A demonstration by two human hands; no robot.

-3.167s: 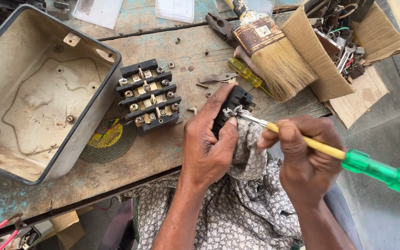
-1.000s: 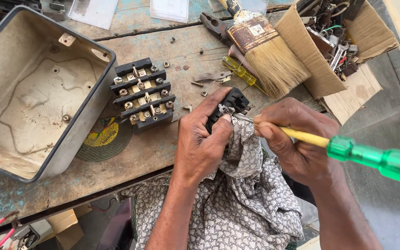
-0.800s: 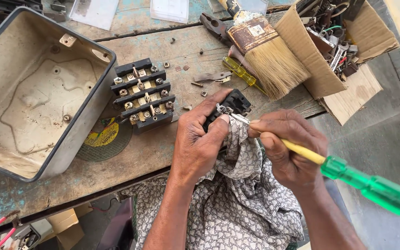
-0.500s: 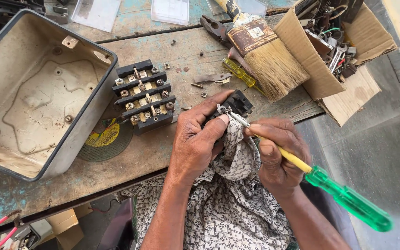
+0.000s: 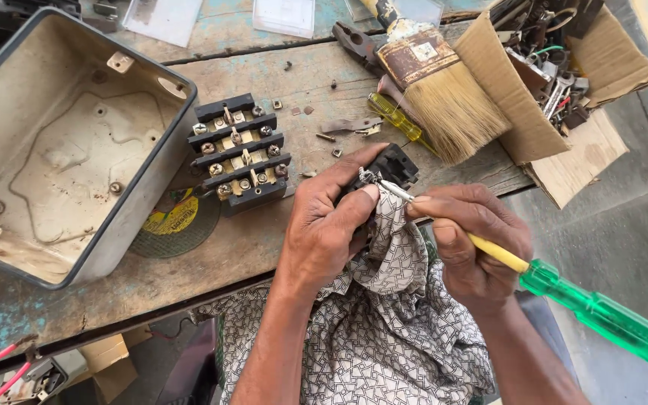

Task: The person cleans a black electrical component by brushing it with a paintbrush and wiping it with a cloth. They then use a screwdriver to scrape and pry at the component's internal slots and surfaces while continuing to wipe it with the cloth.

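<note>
My left hand (image 5: 324,232) is gripping a black part (image 5: 390,166) wrapped in patterned cloth (image 5: 384,247) at the bench edge, fingers clamped around it. My right hand (image 5: 474,240) is pinching a green screwdriver (image 5: 601,319), its tip touching the part. Beyond are lying a terminal block (image 5: 240,152), a brush (image 5: 444,90) and a metal box (image 5: 61,150).

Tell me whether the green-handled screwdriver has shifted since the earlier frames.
Yes. The screwdriver has swung: its green handle dropped toward the lower right, away from the paintbrush, while its tip stayed on the black part held by the left hand.
</note>
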